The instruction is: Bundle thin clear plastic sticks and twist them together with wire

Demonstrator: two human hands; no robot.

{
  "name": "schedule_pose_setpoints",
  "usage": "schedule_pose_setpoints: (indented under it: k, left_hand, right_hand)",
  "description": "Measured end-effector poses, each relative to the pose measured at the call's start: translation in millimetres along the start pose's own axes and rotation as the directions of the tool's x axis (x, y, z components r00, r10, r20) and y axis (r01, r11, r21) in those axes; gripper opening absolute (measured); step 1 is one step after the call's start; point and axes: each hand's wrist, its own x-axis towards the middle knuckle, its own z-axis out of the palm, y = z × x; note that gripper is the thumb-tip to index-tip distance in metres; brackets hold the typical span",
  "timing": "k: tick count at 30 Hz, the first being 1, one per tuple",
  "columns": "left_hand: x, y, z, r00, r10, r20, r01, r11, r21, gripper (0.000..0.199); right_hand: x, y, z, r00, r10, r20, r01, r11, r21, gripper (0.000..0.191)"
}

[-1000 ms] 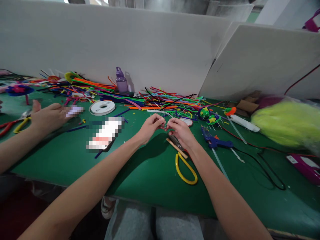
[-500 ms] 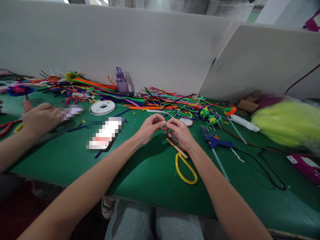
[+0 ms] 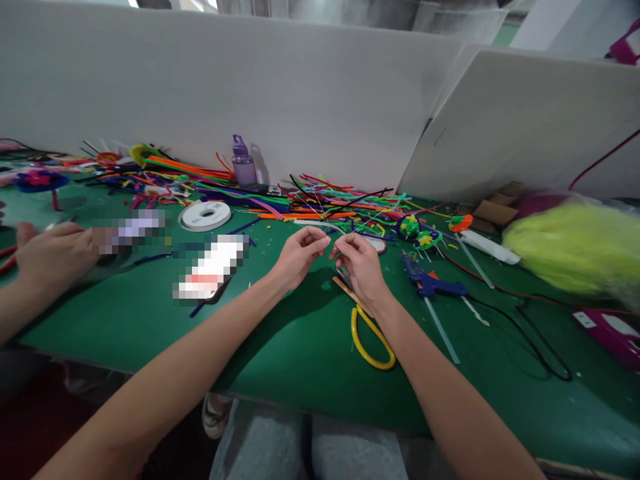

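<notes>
Above the middle of the green table, my left hand [image 3: 303,257] and my right hand [image 3: 363,267] face each other with a small gap between their fingertips. Each is closed in a pinch on thin pale wire [image 3: 316,200]. Fine strands rise from the fingers and cross in front of the pile of pipe cleaners [image 3: 345,193]. How the strands join is too fine to see. Below my right hand lies a tool with a yellow loop handle [image 3: 373,363], its upper end partly hidden by the hand. A narrow wooden strip [image 3: 344,287] lies alongside.
A blue glue gun [image 3: 435,285] with its cord and pipe-cleaner flowers [image 3: 427,239] lie to the right, near a yellow-green bag [image 3: 565,247]. To the left are a ribbon spool [image 3: 193,217], a blurred-out phone [image 3: 213,267] and another person's hand [image 3: 55,253]. A purple bottle [image 3: 243,163] stands behind.
My fingertips have moved slightly apart, my right hand shifting a little to the right. The other person's hand has moved left and lower.
</notes>
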Motion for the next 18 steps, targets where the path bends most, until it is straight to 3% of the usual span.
schedule_pose_setpoints:
  k: [9,18]
  left_hand:
    - [-0.2,-0.6,1.7,0.999,0.035,-0.042,-0.038,0.997,-0.064,0.02]
    - [0.9,4.3,-2.1,1.0,0.014,0.021,-0.014,1.0,-0.008,0.021]
  right_hand:
    - [0.6,0.0,1.9,0.998,-0.038,-0.043,0.038,0.999,-0.019,0.01]
    - [-0.2,-1.4,1.0,0.996,-0.082,-0.034,0.078,0.991,-0.105,0.011]
